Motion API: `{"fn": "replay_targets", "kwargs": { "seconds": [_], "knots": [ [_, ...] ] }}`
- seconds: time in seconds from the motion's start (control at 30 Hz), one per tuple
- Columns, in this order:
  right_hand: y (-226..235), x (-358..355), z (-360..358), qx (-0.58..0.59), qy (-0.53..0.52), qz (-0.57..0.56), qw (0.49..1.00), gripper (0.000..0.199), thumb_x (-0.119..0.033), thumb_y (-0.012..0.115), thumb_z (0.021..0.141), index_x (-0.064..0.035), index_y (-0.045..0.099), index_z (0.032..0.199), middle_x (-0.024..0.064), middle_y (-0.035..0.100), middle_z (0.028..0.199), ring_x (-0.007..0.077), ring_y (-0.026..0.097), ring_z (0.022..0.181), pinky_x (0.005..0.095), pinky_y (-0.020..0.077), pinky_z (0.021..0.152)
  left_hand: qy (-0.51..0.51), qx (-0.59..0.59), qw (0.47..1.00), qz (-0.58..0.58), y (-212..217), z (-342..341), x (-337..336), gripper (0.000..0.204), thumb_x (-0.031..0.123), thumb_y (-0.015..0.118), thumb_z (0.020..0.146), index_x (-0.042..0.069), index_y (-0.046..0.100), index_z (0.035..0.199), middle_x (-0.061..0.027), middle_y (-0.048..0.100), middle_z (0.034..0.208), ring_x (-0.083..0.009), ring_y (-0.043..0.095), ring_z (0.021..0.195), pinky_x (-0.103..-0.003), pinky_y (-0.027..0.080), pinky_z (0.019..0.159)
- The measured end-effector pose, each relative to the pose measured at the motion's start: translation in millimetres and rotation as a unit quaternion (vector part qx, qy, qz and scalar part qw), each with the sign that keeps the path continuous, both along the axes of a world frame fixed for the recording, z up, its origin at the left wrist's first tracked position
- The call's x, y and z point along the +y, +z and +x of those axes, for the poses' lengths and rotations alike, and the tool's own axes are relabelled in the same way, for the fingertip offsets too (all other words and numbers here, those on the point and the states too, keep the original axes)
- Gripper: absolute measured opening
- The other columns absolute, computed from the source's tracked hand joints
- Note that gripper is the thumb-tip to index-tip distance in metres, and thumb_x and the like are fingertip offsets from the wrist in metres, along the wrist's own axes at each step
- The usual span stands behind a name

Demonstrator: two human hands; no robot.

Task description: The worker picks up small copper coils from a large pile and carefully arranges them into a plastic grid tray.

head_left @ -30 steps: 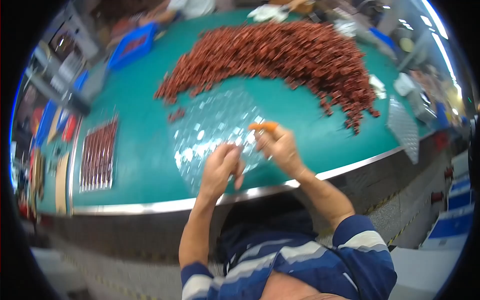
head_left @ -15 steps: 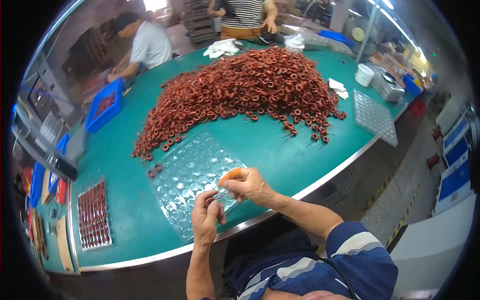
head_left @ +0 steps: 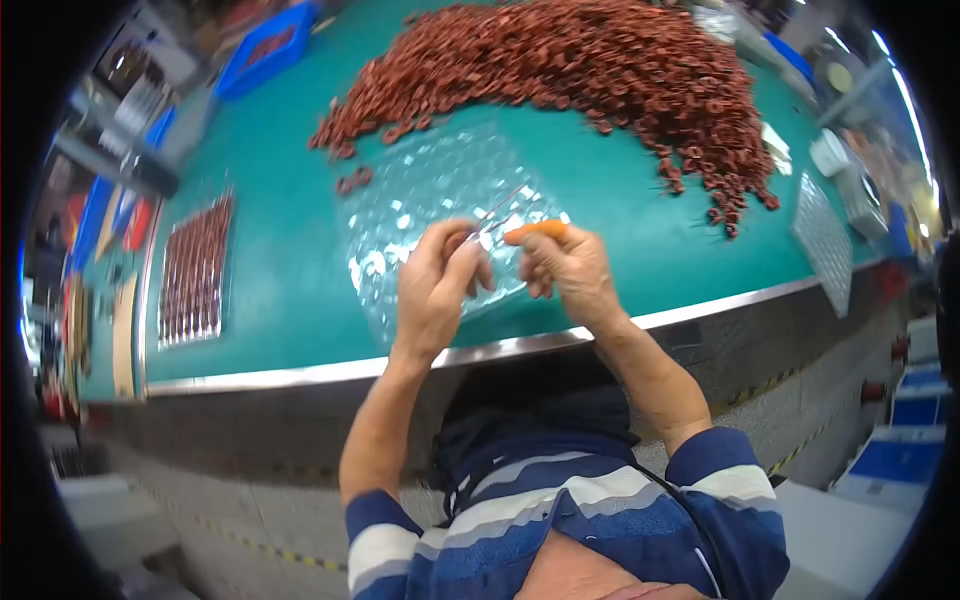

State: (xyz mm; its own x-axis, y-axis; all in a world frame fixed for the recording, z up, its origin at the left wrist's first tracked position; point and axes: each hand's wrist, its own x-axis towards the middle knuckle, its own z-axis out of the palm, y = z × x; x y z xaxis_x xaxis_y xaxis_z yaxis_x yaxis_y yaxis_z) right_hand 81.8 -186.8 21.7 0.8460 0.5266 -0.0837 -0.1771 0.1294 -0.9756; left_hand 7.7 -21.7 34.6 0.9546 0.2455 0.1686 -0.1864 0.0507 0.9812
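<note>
Just above the near edge of the green table, my left hand (head_left: 435,290) pinches a small red ring with thin wire leads (head_left: 459,240). The leads stick out up and to the right. My right hand (head_left: 572,272) is a little to the right, its fingers curled and an orange cover (head_left: 535,232) over its index finger. Whether anything small sits in that grip is hidden. Beneath both hands lies a clear plastic tray (head_left: 430,190) with round pockets. Two loose red rings (head_left: 354,180) rest by its upper left edge.
A large heap of red rings (head_left: 560,65) spreads across the far side of the green table (head_left: 270,300). To the left lies a filled tray (head_left: 196,270) of red rings. A blue bin (head_left: 266,48) stands far left; another clear tray (head_left: 824,240) lies at the right edge.
The view has tilted down, so table things sit higher in the picture. My hands have moved apart, and the wire leads now point away from the left hand.
</note>
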Motion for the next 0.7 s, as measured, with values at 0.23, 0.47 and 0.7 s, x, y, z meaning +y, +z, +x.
{"fn": "replay_targets", "kwargs": {
  "seconds": [0.23, 0.47, 0.7],
  "knots": [
    [-16.0, 17.7, 2.1, 0.034, 0.048, 0.065, 0.996, 0.024, -0.027, 0.064, 0.093, -0.0032, 0.067, 0.090, 0.0022, 0.062, 0.066, 0.0062, 0.054, 0.050, 0.0187, 0.0386, 0.045, 0.021, -0.034, 0.955, 0.292, -9.1, 9.1, 12.2, 0.025, 0.013, 0.059, 0.093, 0.002, 0.055, 0.115, -0.0144, 0.067, 0.082, -0.0232, 0.068, 0.073, -0.033, 0.052, 0.063],
    [-4.4, 17.9, 5.0, 0.136, 0.113, 0.063, 0.982, 0.027, -0.024, 0.063, 0.091, 0.0020, 0.064, 0.096, 0.0005, 0.054, 0.065, 0.0066, 0.047, 0.050, 0.0180, 0.0352, 0.046, -0.108, 0.006, 0.914, 0.391, 23.2, -2.1, 30.8, 0.022, 0.010, 0.060, 0.090, 0.002, 0.054, 0.110, -0.0183, 0.064, 0.095, -0.0314, 0.065, 0.088, -0.038, 0.050, 0.074],
    [-13.6, 8.8, -1.0, 0.106, 0.111, 0.008, 0.988, 0.025, -0.024, 0.064, 0.090, 0.0008, 0.062, 0.088, 0.0020, 0.055, 0.061, 0.0074, 0.045, 0.047, 0.0196, 0.0317, 0.043, -0.243, 0.015, 0.862, 0.444, 29.3, -3.3, 34.4, 0.023, 0.019, 0.061, 0.088, 0.000, 0.050, 0.095, -0.0189, 0.060, 0.091, -0.0385, 0.061, 0.086, -0.044, 0.048, 0.074]
  ]
}}
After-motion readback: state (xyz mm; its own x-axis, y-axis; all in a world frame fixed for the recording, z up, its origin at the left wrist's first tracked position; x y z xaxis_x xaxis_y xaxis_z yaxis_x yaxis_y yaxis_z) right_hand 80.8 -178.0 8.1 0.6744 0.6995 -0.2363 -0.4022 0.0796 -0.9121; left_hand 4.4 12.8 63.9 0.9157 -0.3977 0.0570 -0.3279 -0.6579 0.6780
